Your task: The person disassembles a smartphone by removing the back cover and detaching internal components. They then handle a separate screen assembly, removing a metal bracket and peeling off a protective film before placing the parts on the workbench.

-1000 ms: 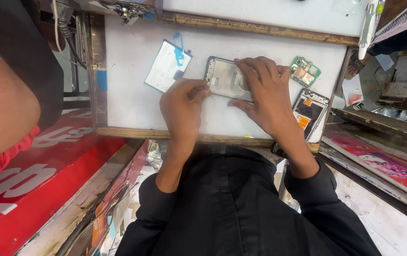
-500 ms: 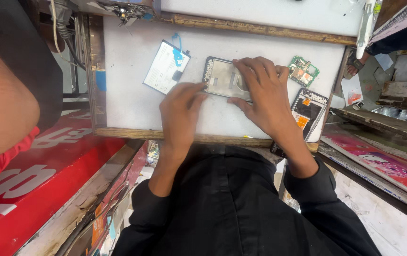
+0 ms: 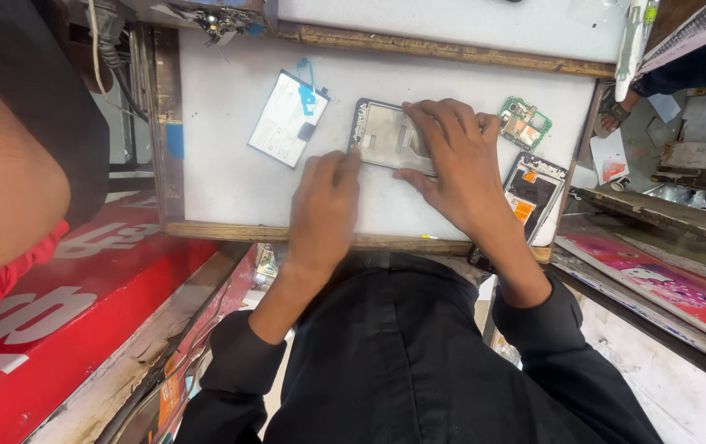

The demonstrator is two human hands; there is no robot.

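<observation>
On the white bench (image 3: pixel 230 181), near the middle of its far half, lies an opened phone frame (image 3: pixel 382 136), a flat grey metal shell with its inner side up, and both hands work on it. In the head view, the only one there is, the right hand (image 3: pixel 460 160) lies spread flat over the right part of the frame, its fingers (image 3: pixel 431 123) apart and pressing down to pin it to the bench; it clamps nothing. The left hand (image 3: pixel 324 201) comes in from the near edge with its fingers drawn together, their tips touching the frame's lower left corner; whether they pinch some small tool or part there I cannot tell. Toward the far left of the bench, apart from the frame, rests a white battery (image 3: pixel 287 119) with a blue pull tab, lying at a slant. Just beyond the right hand sits a small green circuit board (image 3: pixel 524 123), and at the right edge, partly hanging over it, a second dark phone body (image 3: pixel 531 193) with orange parts showing inside. A wooden rim (image 3: pixel 230 232) borders the near edge. As a judgement, the frame looks thin, so hard pressure from the flat hand while the other pries at a corner could bend it or make it skid. The dark phone body at the right edge sits close to the right wrist, and a nudge from the forearm could push it off the bench.
</observation>
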